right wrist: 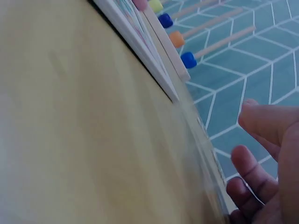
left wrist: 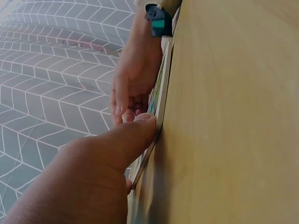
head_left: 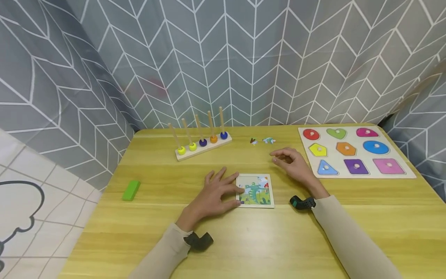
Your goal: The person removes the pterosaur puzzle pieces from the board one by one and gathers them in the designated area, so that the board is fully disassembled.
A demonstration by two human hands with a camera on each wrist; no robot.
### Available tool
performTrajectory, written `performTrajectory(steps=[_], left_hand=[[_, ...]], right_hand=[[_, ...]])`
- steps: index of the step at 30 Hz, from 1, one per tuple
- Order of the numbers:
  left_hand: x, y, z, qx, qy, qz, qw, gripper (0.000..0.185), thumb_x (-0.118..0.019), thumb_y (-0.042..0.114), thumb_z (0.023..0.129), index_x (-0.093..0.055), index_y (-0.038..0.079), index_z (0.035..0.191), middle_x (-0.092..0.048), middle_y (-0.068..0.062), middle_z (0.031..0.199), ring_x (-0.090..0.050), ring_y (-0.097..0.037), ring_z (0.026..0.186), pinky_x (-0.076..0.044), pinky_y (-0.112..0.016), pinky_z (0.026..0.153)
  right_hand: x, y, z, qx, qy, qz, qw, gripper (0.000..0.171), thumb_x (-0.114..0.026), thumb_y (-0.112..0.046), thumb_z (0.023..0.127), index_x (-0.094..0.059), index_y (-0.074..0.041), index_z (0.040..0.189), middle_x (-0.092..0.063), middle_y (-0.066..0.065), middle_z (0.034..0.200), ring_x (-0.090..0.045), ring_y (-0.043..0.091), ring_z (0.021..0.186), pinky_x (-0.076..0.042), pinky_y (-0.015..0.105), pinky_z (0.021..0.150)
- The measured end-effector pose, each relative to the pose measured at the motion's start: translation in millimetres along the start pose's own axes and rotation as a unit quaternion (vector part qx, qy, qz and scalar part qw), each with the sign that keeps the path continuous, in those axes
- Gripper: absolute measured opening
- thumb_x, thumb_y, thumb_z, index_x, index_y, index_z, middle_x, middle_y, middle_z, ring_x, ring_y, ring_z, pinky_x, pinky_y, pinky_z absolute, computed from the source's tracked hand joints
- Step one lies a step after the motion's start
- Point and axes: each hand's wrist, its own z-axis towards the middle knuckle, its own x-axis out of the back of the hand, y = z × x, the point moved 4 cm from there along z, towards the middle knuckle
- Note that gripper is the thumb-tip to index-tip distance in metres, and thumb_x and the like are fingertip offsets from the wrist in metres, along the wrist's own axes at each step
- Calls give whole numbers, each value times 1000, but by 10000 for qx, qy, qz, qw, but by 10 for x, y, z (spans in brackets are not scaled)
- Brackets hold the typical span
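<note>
Left hand (head_left: 216,195): I am resting it flat, fingers spread, thumb pressing the near-left edge of the picture puzzle (head_left: 256,190) on the tabletop (head_left: 244,240).
Right hand (head_left: 294,164): I am hovering it just beyond the puzzle's far-right corner, fingers loosely curled, holding nothing.
Doing it well: I am judging that pinning the frame steady matters while the loose pieces (head_left: 262,140), farther ahead, are being fetched.
Writing: I am reading none.
</note>
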Motion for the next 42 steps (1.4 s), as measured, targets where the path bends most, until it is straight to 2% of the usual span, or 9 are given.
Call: performTrajectory(steps=[5,7,12,17,24,31,42], left_hand=[[22,-2,9,34,-19,14,10000,35,-64,50,95,-70,36,127,-38,2,164,-16,-42,158,-6,-67,122],[31,-5,10,63,-17,7,10000,35,-64,50,95,-70,36,127,-38,2,164,-16,-42,158,-6,-67,122],[39,-16,14,99,-11,-19,9999,35,-65,49,95,-70,36,127,-38,2,164,-16,-42,157,-6,-67,122],[34,-24,18,93,-35,-19,9999,36,-64,50,95,-70,36,127,-38,2,164,-16,-41,158,-6,-67,122],[33,-30,22,95,-23,-33,9999,35,-64,50,95,-71,36,127,-37,2,164,-16,-41,158,-6,-67,121],[31,-13,36,99,-38,-31,9999,35,-65,49,95,-71,36,127,-38,3,164,-16,-41,158,-7,-68,121],[5,-8,40,40,-73,-14,10000,35,-65,50,95,-70,36,127,-37,4,165,-16,-40,158,-7,-67,121]], right_hand=[[-140,-77,-90,271,-393,42,9989,20,-70,-7,95,-75,-5,114,-68,14,116,-47,20,112,-39,34,100],[-187,-118,-124,496,-526,15,9974,19,-73,-5,92,-76,-6,111,-69,13,115,-47,22,112,-35,42,100],[-252,-186,-196,819,-852,-206,9928,18,-76,-8,90,-78,-15,107,-70,7,113,-48,21,110,-30,46,97],[-273,-216,-236,805,-1106,-532,9892,21,-78,-15,89,-78,-21,109,-68,3,117,-46,21,114,-25,50,101],[-313,-243,-249,974,-1300,-818,9833,26,-82,-19,86,-78,-26,111,-66,0,120,-43,18,113,-24,49,99],[-341,-269,-272,1102,-1491,-1103,9764,22,-82,-20,86,-78,-28,106,-65,-1,120,-41,19,112,-23,48,95],[-338,-269,-301,1053,-1520,-1066,9770,23,-83,-19,85,-78,-27,106,-64,-1,119,-41,18,110,-21,46,94]])
